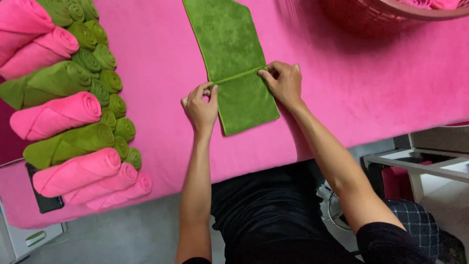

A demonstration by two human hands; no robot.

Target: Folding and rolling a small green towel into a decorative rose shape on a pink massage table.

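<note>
Green towel (229, 54) near the tabletop's (371, 83) front edge, left hand (201, 108) and right hand (283, 82) pinching its folded hem's two ends

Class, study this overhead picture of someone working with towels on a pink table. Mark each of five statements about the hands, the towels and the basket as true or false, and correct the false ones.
1. Both hands pinch the stitched edge of a green towel. True: the left hand and right hand grip its two ends.
2. The green towel is fully rolled up. False: it lies flat in a long strip, one end folded over.
3. Rolled towels lie to the person's left. True: pink and green rolls are stacked there.
4. All the rolled towels are pink. False: many are green.
5. The basket sits at the table's near edge. False: it is at the far right.
</note>
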